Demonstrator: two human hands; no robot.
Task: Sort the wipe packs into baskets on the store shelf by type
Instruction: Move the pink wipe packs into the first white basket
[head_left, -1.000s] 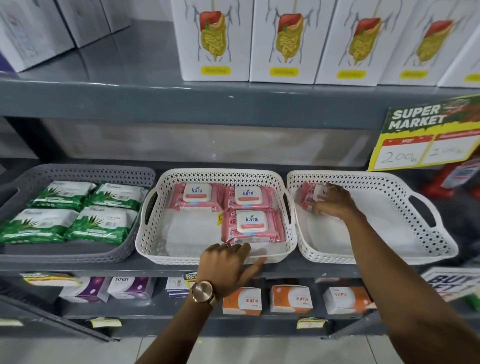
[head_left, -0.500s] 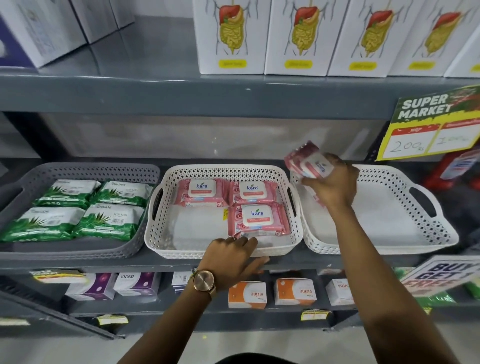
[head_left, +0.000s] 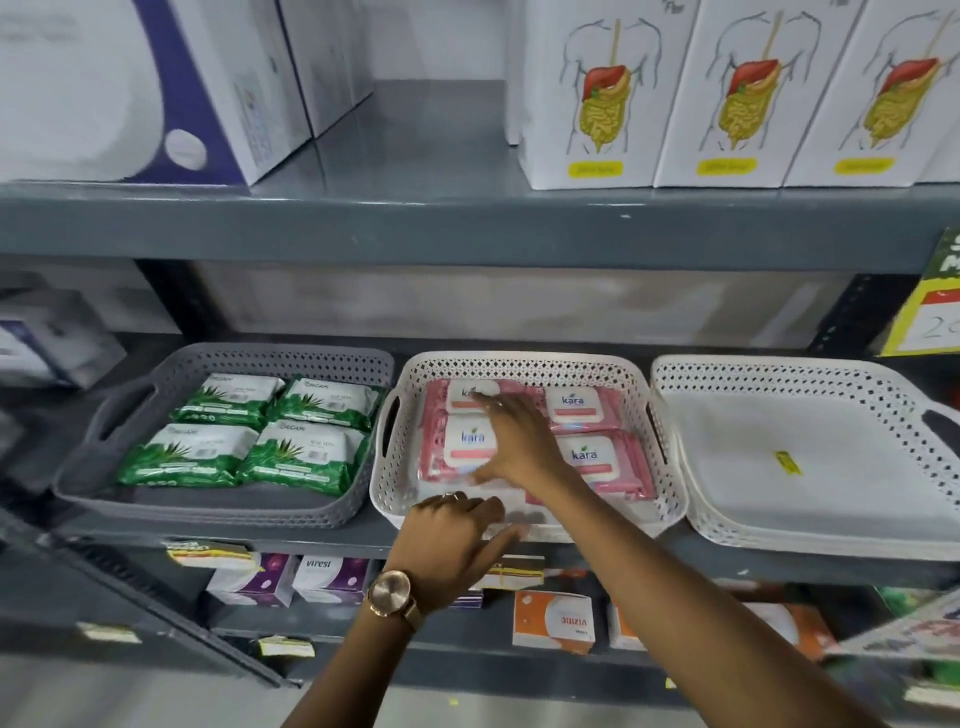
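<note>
Three baskets stand in a row on the middle shelf. The grey basket (head_left: 130, 400) at the left holds several green wipe packs (head_left: 301, 457). The middle white basket (head_left: 519, 364) holds several pink Kara wipe packs (head_left: 592, 457). My right hand (head_left: 514, 441) lies flat over the front-left pink pack (head_left: 460, 447), fingers spread, pressing on it. My left hand (head_left: 452, 540), with a watch on the wrist, rests on the front rim of the middle basket. The right white basket (head_left: 800, 379) has only a small yellow sticker on its floor.
White boxes with a stomach drawing (head_left: 727, 104) line the upper shelf. A yellow price sign (head_left: 930, 312) hangs at the right. Purple boxes (head_left: 332, 577) and orange boxes (head_left: 553, 621) sit on the lower shelf below the baskets.
My right hand lifted the pink pack out of the right basket, carried it left and set it in the front-left of the middle basket. The view shifted left.
</note>
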